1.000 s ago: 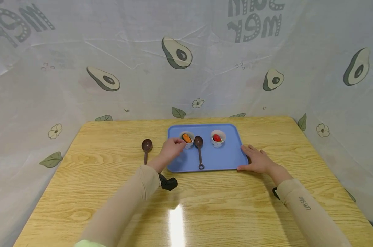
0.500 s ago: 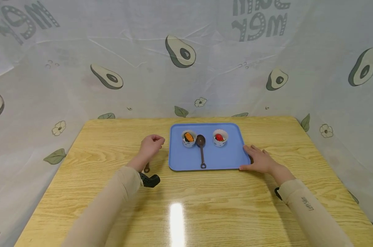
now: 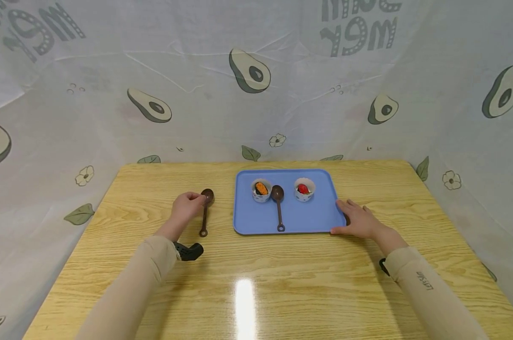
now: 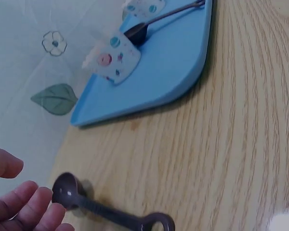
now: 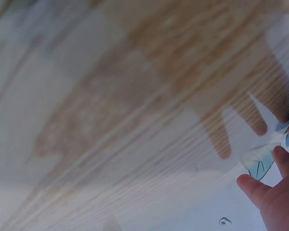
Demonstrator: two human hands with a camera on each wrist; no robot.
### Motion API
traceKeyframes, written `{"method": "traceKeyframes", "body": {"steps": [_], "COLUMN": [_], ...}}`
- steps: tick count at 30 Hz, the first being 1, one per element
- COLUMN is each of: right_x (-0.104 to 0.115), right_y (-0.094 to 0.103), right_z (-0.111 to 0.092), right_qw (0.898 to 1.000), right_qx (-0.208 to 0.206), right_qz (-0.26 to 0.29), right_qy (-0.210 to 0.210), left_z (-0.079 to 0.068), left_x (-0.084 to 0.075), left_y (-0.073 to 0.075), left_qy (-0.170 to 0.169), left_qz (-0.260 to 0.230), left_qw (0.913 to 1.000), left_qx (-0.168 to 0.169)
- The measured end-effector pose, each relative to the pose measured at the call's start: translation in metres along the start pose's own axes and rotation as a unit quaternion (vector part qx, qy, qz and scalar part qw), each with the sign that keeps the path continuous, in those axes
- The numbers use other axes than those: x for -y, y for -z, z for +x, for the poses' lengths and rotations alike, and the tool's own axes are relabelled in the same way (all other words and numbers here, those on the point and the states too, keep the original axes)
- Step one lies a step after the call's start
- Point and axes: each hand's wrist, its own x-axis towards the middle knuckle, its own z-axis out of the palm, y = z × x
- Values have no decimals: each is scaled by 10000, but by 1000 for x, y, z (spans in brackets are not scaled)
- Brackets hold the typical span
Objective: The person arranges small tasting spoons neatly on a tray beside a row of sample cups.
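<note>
My left hand (image 3: 183, 210) is at the bowl end of a dark brown spoon (image 3: 205, 216) lying on the table left of the tray. In the left wrist view, the thumb stands apart from the loosely bent fingers (image 4: 36, 204), which overlap the bowl of the spoon (image 4: 108, 210). My right hand (image 3: 358, 222) rests with spread fingers at the right edge of a blue tray (image 3: 249, 217). On that tray a second brown spoon (image 3: 279, 212) lies between two paper cups. The left cup (image 3: 262, 198) holds an orange-topped toy sushi (image 3: 262, 188); a red-topped piece (image 3: 303, 189) sits in the right cup (image 3: 304, 196).
The wooden table (image 3: 298, 274) meets a pale cloth (image 3: 205, 104) printed with avocados along its back and sides. A bright light reflection (image 3: 245, 307) falls near the front. Black wrist devices show, one by the left cuff (image 3: 189, 252).
My left hand has moved left from beside the orange-topped sushi, off the tray, to the bowl of the left spoon. My right hand stays at the tray's right edge.
</note>
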Motion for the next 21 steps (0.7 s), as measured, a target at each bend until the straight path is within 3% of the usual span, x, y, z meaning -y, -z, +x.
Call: {"method": "traceKeyframes", "body": {"steps": [12, 21], "right_x": [-3, -2], "right_y": [-2, -3], "right_z": [3, 3], "right_qw": [10000, 10000], "right_qx": [-50, -56], "right_qz": [-16, 47], "right_qy": [53, 58], "left_z": [9, 12], "left_x": [23, 26], "left_y": [10, 5], "left_qy": [250, 538], "left_qz": [290, -141], "left_qw": [9992, 9983], "left_qx": [-79, 152]}}
